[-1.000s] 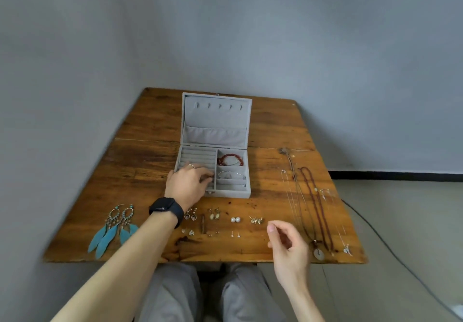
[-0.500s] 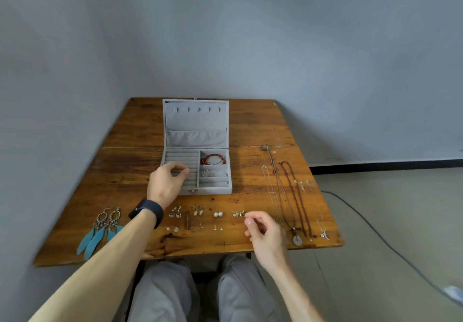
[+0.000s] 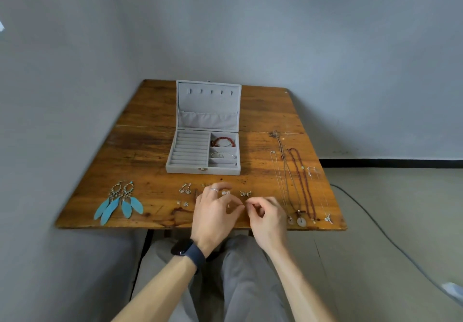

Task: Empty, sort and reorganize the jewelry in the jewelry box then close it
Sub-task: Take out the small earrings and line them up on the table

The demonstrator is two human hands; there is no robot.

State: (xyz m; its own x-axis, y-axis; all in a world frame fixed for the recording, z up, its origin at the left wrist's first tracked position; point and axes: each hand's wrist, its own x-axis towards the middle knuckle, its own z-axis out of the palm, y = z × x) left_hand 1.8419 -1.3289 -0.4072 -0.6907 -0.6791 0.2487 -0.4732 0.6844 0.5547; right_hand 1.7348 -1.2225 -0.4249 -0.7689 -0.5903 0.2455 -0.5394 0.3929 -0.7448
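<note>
Left hand [image 3: 213,214] has moved off the jewelry box [image 3: 203,168] to the table's [image 3: 150,146] near edge, beside the right hand [image 3: 269,217], over the small earrings [image 3: 185,190]. Both hands' fingertips are curled, nearly meeting; can't tell if either holds anything. Box open mid-table, lid upright, red bracelet [image 3: 223,142] in its far-right compartment. Feather earrings [image 3: 120,202] near-left corner, necklaces [image 3: 300,178] along the right edge.

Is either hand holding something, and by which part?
It cannot be told. The left hand and right hand meet at pinched fingertips, but anything between them is too small to see.
</note>
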